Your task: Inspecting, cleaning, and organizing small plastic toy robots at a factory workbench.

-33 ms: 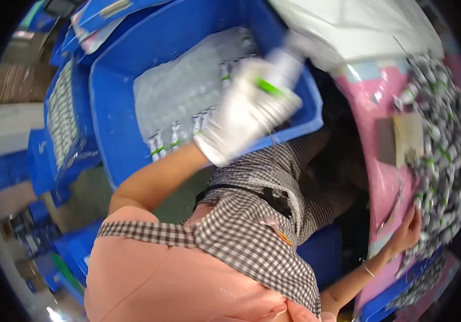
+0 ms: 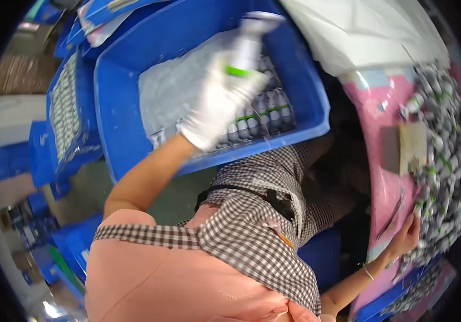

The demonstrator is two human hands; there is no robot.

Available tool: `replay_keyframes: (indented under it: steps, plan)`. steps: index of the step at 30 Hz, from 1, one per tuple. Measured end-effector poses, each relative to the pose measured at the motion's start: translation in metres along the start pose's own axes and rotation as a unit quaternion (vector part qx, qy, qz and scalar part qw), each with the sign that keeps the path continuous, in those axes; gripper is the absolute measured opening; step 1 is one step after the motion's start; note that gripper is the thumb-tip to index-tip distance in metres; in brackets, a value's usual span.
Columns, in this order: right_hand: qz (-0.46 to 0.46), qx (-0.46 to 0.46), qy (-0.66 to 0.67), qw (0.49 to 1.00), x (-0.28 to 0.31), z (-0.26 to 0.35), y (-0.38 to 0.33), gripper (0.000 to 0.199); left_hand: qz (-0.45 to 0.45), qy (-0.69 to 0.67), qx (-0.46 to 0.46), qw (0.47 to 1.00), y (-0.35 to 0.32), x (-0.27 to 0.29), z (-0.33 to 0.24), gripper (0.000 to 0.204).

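The left hand [image 2: 221,102], in a white fabric glove, was raised over the big blue plastic crate [image 2: 123,107] and was closed around a small white tube-shaped bottle with a green band [image 2: 247,45]; the bottle was blurred, so its details could not be read. This bottle stood above the far part of the crate, over the clear plastic sheet [image 2: 171,91] that lined the inside. Under the gloved hand, in the near right part of the crate, a row of small grey and white bottles with green bands [image 2: 265,118] lay side by side, touching each other. The right hand [image 2: 405,236] was bare, with a thin bracelet [image 2: 368,272] on the wrist, and it rested at the near edge of a big heap of similar small bottles [image 2: 445,161] on the pink table surface [image 2: 375,107] at the right. Its fingers seemed to lie flat and loosely spread on the heap, but whether they gripped a bottle could not be told. A flat brown cardboard piece [image 2: 405,147] lay on the pink surface just beside the heap. A large white plastic bag [image 2: 364,32] was at the far right, touching the crate's corner. At the left, another blue tray with rows of small bottles [image 2: 64,107] stood beside the big crate. The person wore a pink top [image 2: 161,279] and a checked apron [image 2: 252,225].
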State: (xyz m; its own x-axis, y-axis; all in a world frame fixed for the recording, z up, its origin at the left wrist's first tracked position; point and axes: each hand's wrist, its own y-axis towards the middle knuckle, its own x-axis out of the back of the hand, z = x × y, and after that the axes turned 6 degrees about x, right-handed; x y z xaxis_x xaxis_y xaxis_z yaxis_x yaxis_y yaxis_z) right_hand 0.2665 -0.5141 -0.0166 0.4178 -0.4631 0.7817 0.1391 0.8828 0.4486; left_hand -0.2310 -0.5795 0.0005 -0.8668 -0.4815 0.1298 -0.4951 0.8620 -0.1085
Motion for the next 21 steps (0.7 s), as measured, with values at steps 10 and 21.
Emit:
replay_keyframes:
  steps: [10,21]
  plan:
    - [0.100,0.018,-0.008,0.995,-0.017,-0.026,0.016,0.031,-0.093,0.397,0.390,0.826,-0.067,0.147,0.262,0.046]
    - [0.004,-0.022,0.049,0.999,-0.012,0.047,0.044,0.023,0.077,0.593,0.218,0.772,-0.048,0.170,0.345,0.068]
